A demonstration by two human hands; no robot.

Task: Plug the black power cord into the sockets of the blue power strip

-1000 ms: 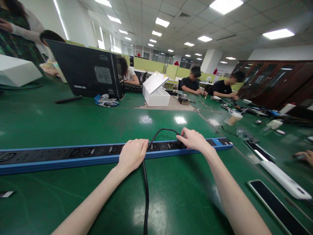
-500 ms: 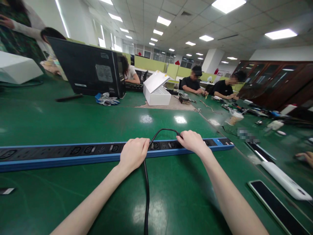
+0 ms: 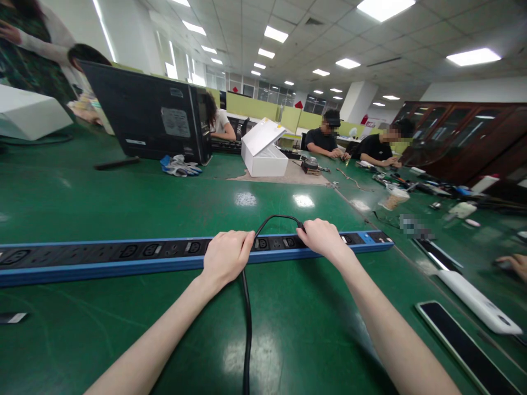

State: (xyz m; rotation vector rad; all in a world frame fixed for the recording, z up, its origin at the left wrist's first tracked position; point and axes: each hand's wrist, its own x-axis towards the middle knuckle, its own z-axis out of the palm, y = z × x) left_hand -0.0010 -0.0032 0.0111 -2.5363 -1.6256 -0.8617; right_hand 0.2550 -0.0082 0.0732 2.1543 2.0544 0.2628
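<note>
A long blue power strip [image 3: 164, 263] with black sockets lies across the green table. My left hand [image 3: 228, 252] is closed at the strip's middle, its thumb side against a black power cable [image 3: 247, 323] that runs toward me below the hand. Above the strip the cable arches over to my right hand [image 3: 323, 237], which is closed around the cable's end, over the sockets near the strip's right end. The plug itself is hidden under the right hand's fingers. Whether the left hand grips the cable, the strip or both is hard to see.
At the back stand a black computer case [image 3: 144, 115] and a white box [image 3: 267, 159], with gloves [image 3: 181, 165] nearby. To the right lie a phone [image 3: 469, 351] and a white device [image 3: 480, 304]. Another person's hand [image 3: 514, 263] is at the right edge. Several people sit behind.
My left hand has shifted very slightly to the right along the strip. The right hand stays closed at the cable's end, almost unmoved.
</note>
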